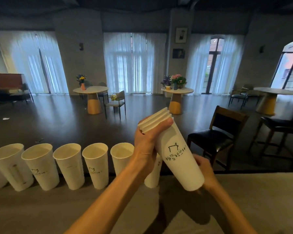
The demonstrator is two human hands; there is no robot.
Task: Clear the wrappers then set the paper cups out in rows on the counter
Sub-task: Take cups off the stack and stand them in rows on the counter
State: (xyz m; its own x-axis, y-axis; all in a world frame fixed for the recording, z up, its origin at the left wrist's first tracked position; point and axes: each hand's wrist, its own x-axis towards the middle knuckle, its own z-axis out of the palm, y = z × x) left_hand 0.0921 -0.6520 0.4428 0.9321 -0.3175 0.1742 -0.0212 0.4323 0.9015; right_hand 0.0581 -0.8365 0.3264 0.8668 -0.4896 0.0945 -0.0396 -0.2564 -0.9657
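You hold a nested stack of white paper cups (pixel 176 149) tilted in the air above the grey counter (pixel 252 191), its mouth end up and leaning away to the left, its closed base pointing down toward you. Your left hand (pixel 146 142) grasps the stack near the top, fingers wrapped just under the ribbed rims and the thumb lying across the front. Your right hand (pixel 205 168) cups the lower end from behind, fingers curled round the outermost cup, whose side carries a black line drawing and a row of handwritten characters. Along the far edge of the counter a row of single paper cups (pixel 64 164) stands upright, mouths open, side by side and nearly touching; it runs from the left border of the view to a cup partly hidden behind your left forearm. Some of them show the same faint print. Beyond the counter, a dark wooden chair (pixel 216 132) stands just to the right of the stack, and round tables with flower vases (pixel 90 90) sit farther back before curtained windows.
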